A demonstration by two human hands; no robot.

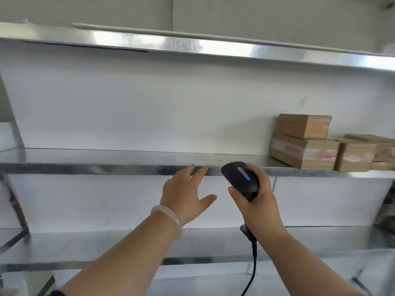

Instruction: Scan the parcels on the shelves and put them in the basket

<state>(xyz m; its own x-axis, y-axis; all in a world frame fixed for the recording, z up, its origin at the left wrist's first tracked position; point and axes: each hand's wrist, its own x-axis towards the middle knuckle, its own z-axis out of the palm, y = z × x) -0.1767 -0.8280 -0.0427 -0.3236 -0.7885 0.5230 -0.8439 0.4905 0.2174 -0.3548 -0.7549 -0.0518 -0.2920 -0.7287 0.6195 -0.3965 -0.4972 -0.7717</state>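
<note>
Your left hand is raised in front of the middle shelf and is released: fingers straight and slightly spread, thumb out to the right, nothing in it. Its fingertips overlap the shelf's front lip in the head view; contact with the metal cannot be told. A pale bracelet sits on that wrist. Your right hand is just beside the left, on its right, grasping a black handheld scanner. The fingers are wrapped round the grip and the thumb lies along the left side of the handle. The scanner head stands level with the shelf lip, with a blue-and-red light strip showing on its back. A dark cable hangs from the bottom of the handle and leaves the frame at the lower edge. The parcels sit at the right end of the middle shelf, well apart from both hands. A small brown cardboard box is stacked on a larger taped box. A third box stands just beside the larger one on its right, and further flat boxes are cut by the right frame edge. Their labels are too blurred to read. The upper shelf runs overhead, the lower shelf lies under your forearms, and a white wall is behind.
</note>
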